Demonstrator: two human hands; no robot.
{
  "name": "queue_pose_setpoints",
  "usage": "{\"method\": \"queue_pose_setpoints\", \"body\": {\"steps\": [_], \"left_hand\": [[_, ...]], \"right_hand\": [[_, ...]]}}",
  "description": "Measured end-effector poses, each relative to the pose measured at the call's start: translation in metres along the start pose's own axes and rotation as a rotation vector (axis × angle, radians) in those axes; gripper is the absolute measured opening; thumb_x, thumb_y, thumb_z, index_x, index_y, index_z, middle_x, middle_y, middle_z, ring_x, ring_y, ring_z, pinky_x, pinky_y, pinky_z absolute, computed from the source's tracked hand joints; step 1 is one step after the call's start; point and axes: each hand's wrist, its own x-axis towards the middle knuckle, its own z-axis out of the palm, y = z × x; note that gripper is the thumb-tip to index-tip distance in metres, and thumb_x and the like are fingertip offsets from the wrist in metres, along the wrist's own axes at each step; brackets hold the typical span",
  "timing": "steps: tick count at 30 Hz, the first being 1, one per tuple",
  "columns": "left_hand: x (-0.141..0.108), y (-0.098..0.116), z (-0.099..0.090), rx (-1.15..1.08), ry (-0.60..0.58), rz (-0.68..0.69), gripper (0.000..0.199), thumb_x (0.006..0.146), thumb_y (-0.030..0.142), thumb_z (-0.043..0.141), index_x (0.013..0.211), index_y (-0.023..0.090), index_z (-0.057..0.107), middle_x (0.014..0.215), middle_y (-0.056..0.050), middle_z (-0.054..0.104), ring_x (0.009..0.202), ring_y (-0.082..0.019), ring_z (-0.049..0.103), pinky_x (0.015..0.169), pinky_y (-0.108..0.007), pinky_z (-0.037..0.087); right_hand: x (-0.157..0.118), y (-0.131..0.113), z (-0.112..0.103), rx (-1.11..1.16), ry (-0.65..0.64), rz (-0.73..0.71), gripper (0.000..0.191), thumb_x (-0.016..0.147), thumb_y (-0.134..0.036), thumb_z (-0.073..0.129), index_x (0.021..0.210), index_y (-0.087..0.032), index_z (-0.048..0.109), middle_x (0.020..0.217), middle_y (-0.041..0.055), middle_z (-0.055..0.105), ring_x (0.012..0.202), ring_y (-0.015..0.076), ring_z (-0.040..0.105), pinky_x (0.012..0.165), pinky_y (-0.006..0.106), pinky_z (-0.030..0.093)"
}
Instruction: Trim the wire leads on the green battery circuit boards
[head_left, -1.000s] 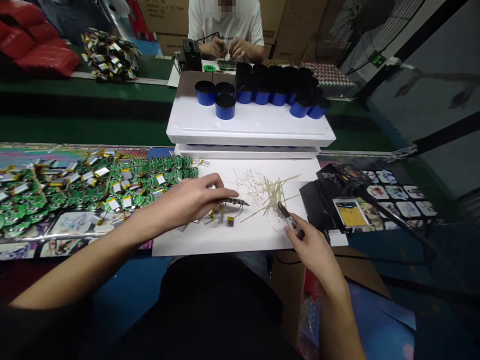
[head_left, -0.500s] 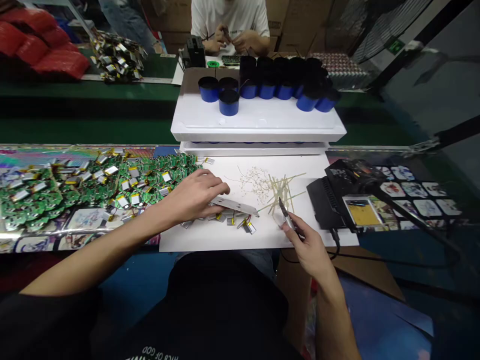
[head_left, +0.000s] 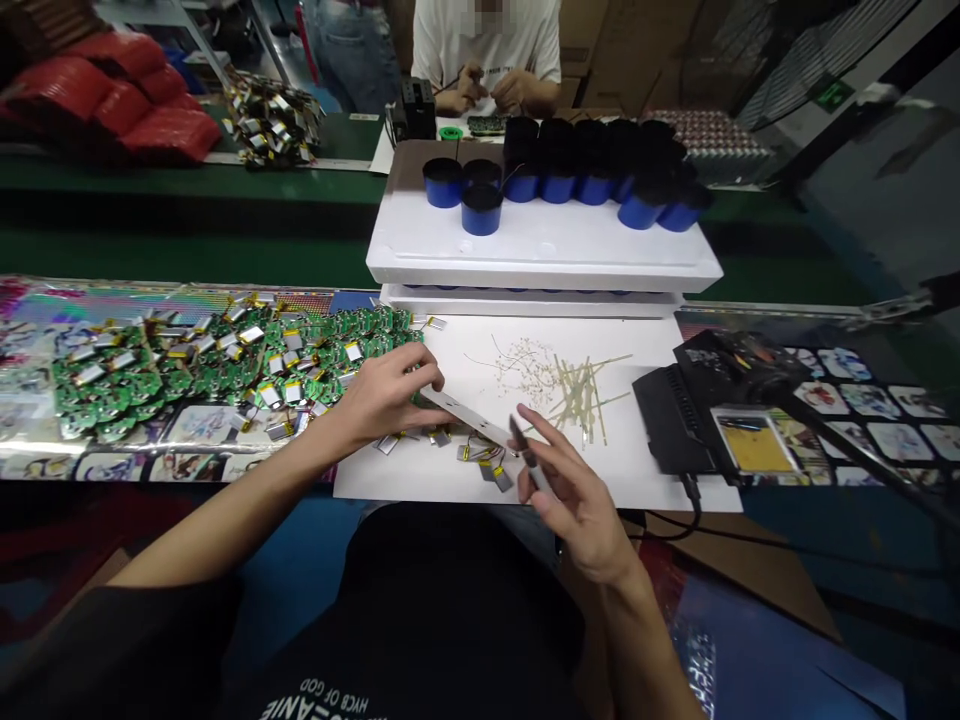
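Note:
My left hand [head_left: 394, 393] is closed on the near-left end of a long white circuit board panel [head_left: 480, 418], which it holds tilted above the white work sheet [head_left: 420, 484]. Small silver batteries [head_left: 495, 474] on wires hang or lie under the panel's lower edge. In my right hand [head_left: 574, 495] is a slim hand tool that looks like pliers [head_left: 527, 457], its dark tip at the panel's right end. Whether the tip touches the panel I cannot tell. The right index finger is stretched past the tool. Just beyond lie thin pale-yellow strips [head_left: 581, 395] in a loose pile.
Green circuit boards with batteries [head_left: 187, 365] are heaped on the left. Tiny bits [head_left: 529, 370] lie scattered beside the strips. A black device [head_left: 675, 415] with a cable stands right. Ahead, a white foam tray [head_left: 540, 245] bears blue-and-black cylinders [head_left: 480, 212]. Another person [head_left: 487, 60] works opposite.
My right hand has moved left from beside the strips to the panel's right end, bringing the tool along. My left hand still holds the panel, now angled more steeply. The whole view has shifted slightly.

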Motion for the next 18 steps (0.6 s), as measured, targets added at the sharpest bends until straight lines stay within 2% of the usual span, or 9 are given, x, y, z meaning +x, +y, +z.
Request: {"method": "queue_pose_setpoints", "body": {"steps": [3,6,9,12,14,16,18], "left_hand": [[0.006,-0.001,0.008,0.094,0.091,0.036,0.035,0.093,0.052,0.076,0.099,0.019,0.067,0.089,-0.007,0.063,0.081,-0.021,0.055,0.068,-0.031,0.044],[0.011,0.001,0.013,0.142,0.142,-0.007,0.044,0.09,0.057,0.078,0.11,0.019,0.069,0.094,-0.008,0.062,0.085,-0.022,0.055,0.072,-0.033,0.047],[0.013,0.009,0.015,0.12,0.215,-0.02,0.04,0.091,0.05,0.08,0.116,0.021,0.069,0.099,-0.008,0.062,0.089,-0.022,0.057,0.078,-0.035,0.051],[0.006,0.02,0.01,0.022,0.28,-0.003,0.024,0.094,0.028,0.08,0.114,0.022,0.068,0.098,-0.006,0.062,0.09,-0.019,0.06,0.08,-0.033,0.053],[-0.003,0.027,0.006,-0.069,0.267,0.012,0.024,0.094,0.016,0.078,0.114,0.022,0.067,0.099,-0.005,0.064,0.09,-0.018,0.063,0.08,-0.032,0.055],[-0.015,0.031,0.003,-0.17,0.237,0.007,0.03,0.092,0.018,0.08,0.119,0.022,0.066,0.104,-0.006,0.067,0.094,-0.019,0.066,0.084,-0.033,0.057],[-0.027,0.033,0.004,-0.248,0.244,-0.092,0.033,0.094,0.026,0.079,0.123,0.022,0.065,0.11,-0.008,0.069,0.1,-0.022,0.068,0.088,-0.036,0.058]], "right_hand": [[0.006,-0.003,0.005,-0.146,-0.078,-0.089,0.05,0.099,-0.03,0.069,0.149,-0.034,0.063,0.169,0.009,0.047,0.142,0.0337,0.059,0.106,0.048,0.06],[0.012,-0.004,0.004,-0.26,-0.052,-0.166,0.056,0.099,-0.025,0.068,0.153,-0.033,0.059,0.163,0.0082,0.055,0.15,0.0316,0.052,0.121,0.051,0.05],[0.016,-0.003,0.003,-0.316,-0.016,-0.174,0.057,0.1,-0.024,0.067,0.155,-0.032,0.057,0.16,0.0079,0.058,0.149,0.0298,0.054,0.123,0.051,0.048],[0.019,0.0,0.005,-0.316,0.025,-0.176,0.057,0.1,-0.025,0.066,0.156,-0.032,0.058,0.159,0.0074,0.06,0.149,0.0294,0.055,0.124,0.051,0.046],[0.02,0.002,0.006,-0.285,0.053,-0.166,0.055,0.1,-0.026,0.067,0.155,-0.031,0.059,0.159,0.0071,0.06,0.149,0.0297,0.054,0.125,0.052,0.045],[0.022,0.005,0.008,-0.222,0.095,-0.144,0.053,0.101,-0.028,0.067,0.153,-0.031,0.061,0.158,0.0075,0.061,0.149,0.0307,0.054,0.124,0.053,0.045],[0.023,0.006,0.009,-0.116,0.152,-0.087,0.048,0.1,-0.033,0.069,0.148,-0.03,0.066,0.152,0.0089,0.065,0.138,0.031,0.061,0.115,0.051,0.052]]}}
